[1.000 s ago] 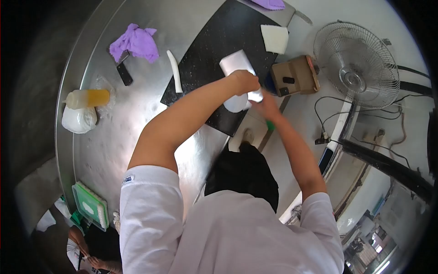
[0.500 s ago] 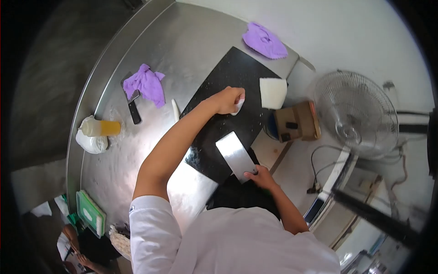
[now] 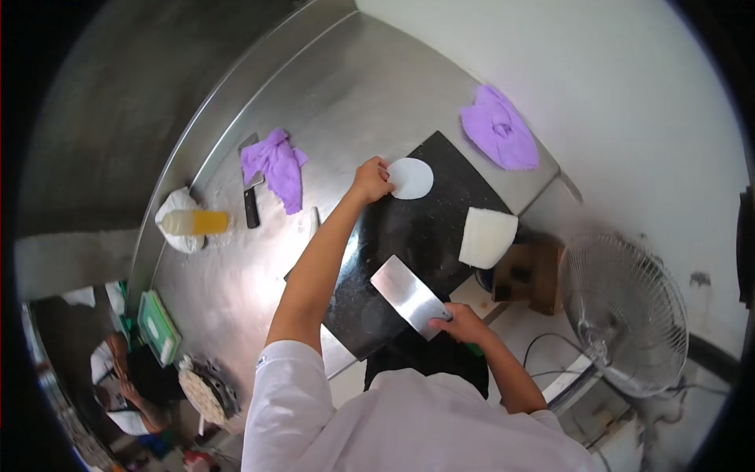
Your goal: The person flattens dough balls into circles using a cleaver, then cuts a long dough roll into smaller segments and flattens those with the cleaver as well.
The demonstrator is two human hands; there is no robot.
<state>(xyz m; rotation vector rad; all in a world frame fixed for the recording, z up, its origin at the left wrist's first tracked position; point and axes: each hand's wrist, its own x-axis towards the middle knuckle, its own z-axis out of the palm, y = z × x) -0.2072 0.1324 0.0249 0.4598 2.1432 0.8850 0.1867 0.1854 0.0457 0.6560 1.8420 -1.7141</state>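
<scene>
My left hand (image 3: 372,179) is closed at the left edge of a thin, round white dough wrapper (image 3: 413,179) over the far part of the black board (image 3: 440,236); its fingertips grip the rim. In my right hand (image 3: 464,325) is a cleaver (image 3: 407,293), its broad shiny blade pointing up and left over the near part of the board. Most of the cleaver's handle is hidden in my fingers. A folded white cloth (image 3: 487,237) lies at the board's right edge.
On the steel table (image 3: 330,94) lie two purple cloths (image 3: 274,169) (image 3: 500,130), a black-handled knife (image 3: 251,208), and a bottle of yellow liquid (image 3: 197,223). A fan (image 3: 625,315) and cardboard box (image 3: 543,275) stand right. Another person (image 3: 130,385) is at lower left.
My left hand has moved to the board's far left side, and the full round wrapper now shows, formerly mostly under the hand. The cleaver stays in my right hand. The view has shifted.
</scene>
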